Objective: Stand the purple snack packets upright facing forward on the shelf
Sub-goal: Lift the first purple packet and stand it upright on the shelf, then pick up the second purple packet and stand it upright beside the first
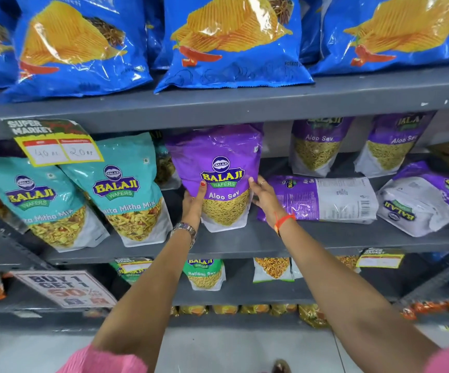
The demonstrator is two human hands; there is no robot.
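and here we are with our left hand (pixel 194 203) pressed to the left edge of a purple aloo sev packet (pixel 219 173), thumb laid across its front near the logo, while our right hand (pixel 262 196) cups the right edge, so both hands are clamped on this one packet from either side. it stands upright on the middle shelf (pixel 245 244), label facing us, its base down near the front lip, so we'd judge this one to be as good as placed and only waiting for us to let go. just to its left stand the teal mix packets (pixel 121 189), leaning a little, not our job. moving right, just beside our right hand, a second purple packet (pixel 317 197) lies flat on its side with its back panel and barcode showing; that one needs lifting and turning. further right a third purple packet (pixel 428 197) is slumped over, its logo upside down to us, also left to do. behind those two, deeper on the shelf, a pair of purple packets (pixel 319 144) and (pixel 391 145) stand upright and face forward, so those look done. by our count that makes three standing and two still to fix, though we cannot tell what hides behind the front row. overhead, the blue chip bags (pixel 231 41) crowd the upper shelf and hang over its edge.
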